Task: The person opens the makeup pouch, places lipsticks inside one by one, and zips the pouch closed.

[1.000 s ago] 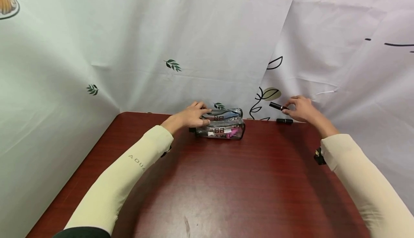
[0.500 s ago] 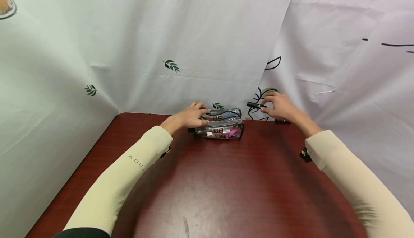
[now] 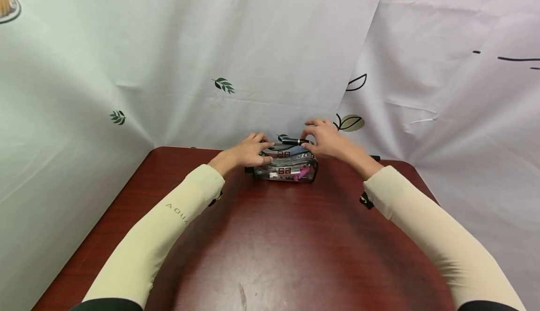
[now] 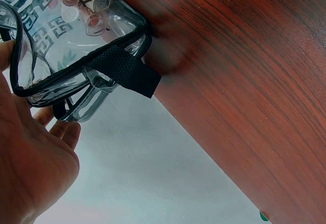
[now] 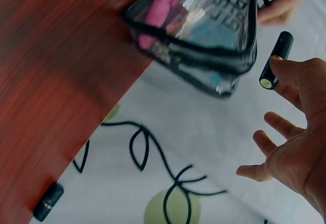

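A clear zippered cosmetic pouch (image 3: pixel 291 162) with black trim and printed lettering stands at the table's back edge. Through its wall show a pink item (image 5: pixel 162 7) and several small tubes. My left hand (image 3: pixel 249 150) grips the pouch's upper left end, thumb on the near side and fingers over the top. My right hand (image 3: pixel 326 138) pinches a black lipstick tube (image 5: pixel 281 45) with a gold band between thumb and fingers. In the head view the tube lies level, close over the pouch's top. The right hand's other fingers (image 5: pixel 265 142) spread away from it.
Another black tube (image 5: pixel 48 201) lies at the table's back edge, partly behind the right wrist in the head view. A white printed cloth (image 3: pixel 270 57) hangs behind the reddish-brown table (image 3: pixel 270 245). A black fabric tab (image 4: pixel 127 71) sticks out of the pouch's left end.
My right hand has carried the lipstick tube leftward from beside the other tube to over the pouch. The left hand and pouch have stayed in place.
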Demonstrator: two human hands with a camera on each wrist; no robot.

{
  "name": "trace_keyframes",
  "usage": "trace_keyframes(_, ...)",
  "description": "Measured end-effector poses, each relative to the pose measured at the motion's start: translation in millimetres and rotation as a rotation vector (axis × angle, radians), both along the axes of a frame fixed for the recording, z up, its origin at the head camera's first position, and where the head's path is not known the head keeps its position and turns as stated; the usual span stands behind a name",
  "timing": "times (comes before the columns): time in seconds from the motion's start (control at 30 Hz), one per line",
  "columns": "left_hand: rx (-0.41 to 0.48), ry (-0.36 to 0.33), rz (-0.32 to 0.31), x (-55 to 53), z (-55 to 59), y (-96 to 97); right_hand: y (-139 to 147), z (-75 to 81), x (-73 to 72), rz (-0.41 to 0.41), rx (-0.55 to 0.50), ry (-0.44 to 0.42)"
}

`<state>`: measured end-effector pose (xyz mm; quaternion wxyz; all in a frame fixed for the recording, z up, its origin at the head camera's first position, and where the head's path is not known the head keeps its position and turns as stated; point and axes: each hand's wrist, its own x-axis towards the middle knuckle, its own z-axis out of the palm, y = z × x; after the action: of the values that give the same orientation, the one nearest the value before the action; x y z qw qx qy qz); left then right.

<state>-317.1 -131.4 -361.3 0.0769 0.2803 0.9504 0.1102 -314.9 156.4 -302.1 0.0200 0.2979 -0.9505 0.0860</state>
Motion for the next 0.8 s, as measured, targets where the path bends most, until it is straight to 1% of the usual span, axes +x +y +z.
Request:
trace_keyframes(0.1,-0.003,0.000,0.007,-0.1,0.1,0.6,-12.4,-2.2,1.4,-0.004,0.009,-0.017)
trace_keyframes(0.23,-0.003,-0.003,0.013,-0.3,0.0,0.8,-23.8,-4.9,2.0,-0.013,0.033,-0.015)
trace_keyframes(0.33,-0.002,-0.007,0.017,-0.2,0.6,0.5,-29.6,-6.6,2.5,-0.017,0.044,-0.020)
trace_keyframes(0.6,0.007,-0.020,0.017,1.1,1.6,-0.2,-43.6,-13.9,4.6,0.004,0.071,-0.025)
trace_keyframes(0.8,0.006,-0.010,0.010,1.2,0.5,-1.7,-49.6,-19.5,5.8,0.012,0.053,-0.032)
